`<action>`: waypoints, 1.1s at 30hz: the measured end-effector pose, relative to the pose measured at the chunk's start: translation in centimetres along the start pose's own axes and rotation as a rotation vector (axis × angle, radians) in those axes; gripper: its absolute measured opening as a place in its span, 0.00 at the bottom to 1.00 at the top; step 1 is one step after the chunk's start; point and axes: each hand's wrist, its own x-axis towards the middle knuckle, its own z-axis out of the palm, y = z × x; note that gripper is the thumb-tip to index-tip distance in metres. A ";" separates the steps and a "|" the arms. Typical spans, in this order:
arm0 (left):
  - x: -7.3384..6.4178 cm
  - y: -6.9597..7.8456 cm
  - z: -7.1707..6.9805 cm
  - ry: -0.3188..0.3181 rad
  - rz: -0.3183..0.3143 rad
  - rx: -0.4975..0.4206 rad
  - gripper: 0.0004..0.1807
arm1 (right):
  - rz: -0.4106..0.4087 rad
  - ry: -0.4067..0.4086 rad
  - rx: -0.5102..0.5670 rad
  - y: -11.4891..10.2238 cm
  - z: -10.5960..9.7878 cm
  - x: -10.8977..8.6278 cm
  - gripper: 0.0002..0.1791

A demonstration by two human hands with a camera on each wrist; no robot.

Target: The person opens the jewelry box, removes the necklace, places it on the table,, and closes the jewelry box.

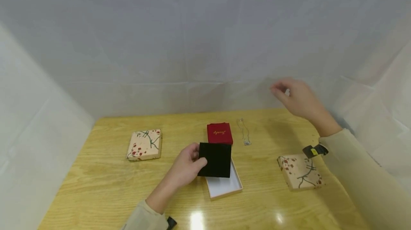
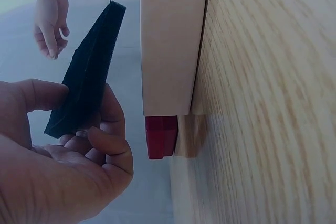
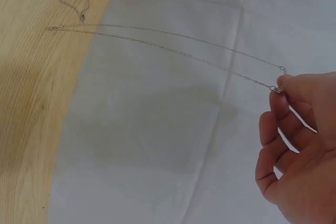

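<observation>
My left hand (image 1: 185, 165) pinches a black square foam pad (image 1: 214, 160) by its left side, thumb on top. Below the pad is an open box tray (image 1: 226, 187) with a white inside, partly covered by it in the head view. Up at the right, my right hand (image 1: 298, 96) is raised above the table. Between its thumb and forefinger, in the right wrist view, it pinches one end of a fine silver necklace (image 3: 163, 48), whose chain stretches out to the left. A second thin necklace (image 1: 246, 140) lies on the table beside a red pouch (image 1: 219, 133) with gold lettering.
One flowered box piece (image 1: 144, 145) sits at the left of the wooden table (image 1: 106, 180). Another flowered box piece (image 1: 302, 171) is at the right, under my right forearm. White sheeting (image 1: 144, 44) hangs behind the table's far edge and at both sides.
</observation>
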 end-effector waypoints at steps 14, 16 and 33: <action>-0.1 0.2 0.4 0.007 -0.001 -0.039 0.14 | -0.003 0.216 0.078 2.0 2.3 4.5 0.10; -0.1 0.2 0.4 0.005 -0.003 -0.038 0.14 | 0.007 0.182 0.074 2.4 2.7 4.2 0.10; -0.1 0.1 0.3 -0.019 -0.004 -0.023 0.14 | 0.035 -0.183 0.056 3.8 5.0 0.2 0.13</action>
